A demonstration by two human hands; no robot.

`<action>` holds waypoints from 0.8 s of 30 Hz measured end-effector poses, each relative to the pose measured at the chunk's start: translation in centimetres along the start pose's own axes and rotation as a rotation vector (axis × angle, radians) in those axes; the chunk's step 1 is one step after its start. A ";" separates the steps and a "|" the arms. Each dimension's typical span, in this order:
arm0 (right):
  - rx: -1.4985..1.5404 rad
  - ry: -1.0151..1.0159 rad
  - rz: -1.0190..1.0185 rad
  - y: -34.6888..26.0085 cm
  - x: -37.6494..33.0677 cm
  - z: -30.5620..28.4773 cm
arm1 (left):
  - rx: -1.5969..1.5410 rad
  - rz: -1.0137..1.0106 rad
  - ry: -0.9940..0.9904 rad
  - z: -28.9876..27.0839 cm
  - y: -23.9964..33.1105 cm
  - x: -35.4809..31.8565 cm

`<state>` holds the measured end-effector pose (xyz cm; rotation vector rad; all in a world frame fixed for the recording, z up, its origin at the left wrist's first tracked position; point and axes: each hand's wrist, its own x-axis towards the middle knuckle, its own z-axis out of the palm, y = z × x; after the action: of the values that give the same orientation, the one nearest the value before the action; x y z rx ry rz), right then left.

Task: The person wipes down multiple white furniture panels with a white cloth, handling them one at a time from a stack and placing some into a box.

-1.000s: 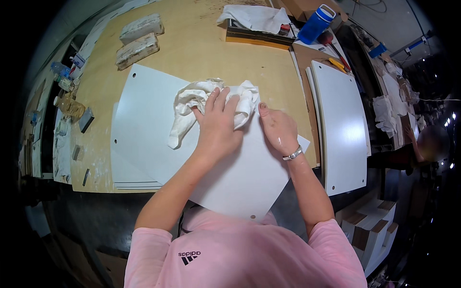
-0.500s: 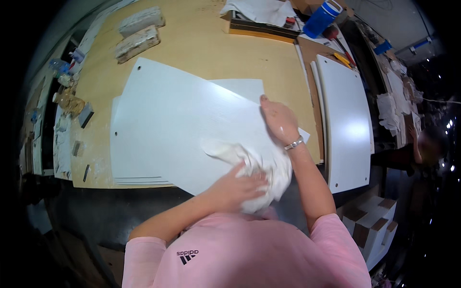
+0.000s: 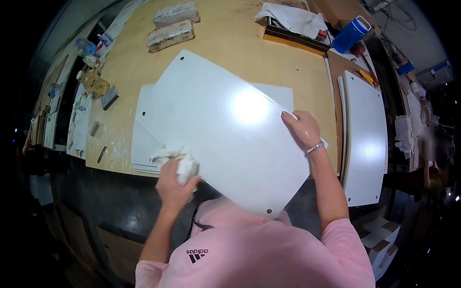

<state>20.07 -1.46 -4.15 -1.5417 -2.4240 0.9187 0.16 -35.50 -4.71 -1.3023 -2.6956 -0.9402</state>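
A glossy white panel (image 3: 211, 110) with small holes at its corners lies askew over a stack of white panels (image 3: 144, 165). Its near corner juts past the table edge, close to my body. My left hand (image 3: 175, 185) is closed round a crumpled white cloth (image 3: 186, 168), at the panel's near left edge. At the far right edge of that same panel, my right hand (image 3: 302, 127) grips it with the thumb on the upper face; the fingers on the underside are hidden.
Two wrapped blocks (image 3: 171, 36) rest on the wooden table (image 3: 225, 53). Beyond are a tray (image 3: 295, 42) with a white cloth and a blue bottle (image 3: 352, 34). More white panels (image 3: 366, 139) stand at the right. A grey block (image 3: 110, 98) lies at the left.
My left hand has swept left with the cloth, from the panel's near right part to its near left edge. The panel has turned somewhat, with my right hand still at its edge.
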 end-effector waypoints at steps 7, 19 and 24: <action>-0.048 0.017 0.003 0.3 -0.7 -0.7 | 0.253 -0.102 0.038 3.1 -3.7 4.4; -0.033 0.040 0.059 1.3 -1.5 -0.4 | 0.160 0.106 -0.136 4.3 2.2 7.4; 0.123 -0.111 0.147 3.4 2.0 0.8 | -0.051 0.531 -0.456 4.1 9.5 1.8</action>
<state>21.48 0.89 -7.11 -1.6839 -2.2997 1.1876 6.74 -27.61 -2.72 -2.3209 -2.3608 -0.7161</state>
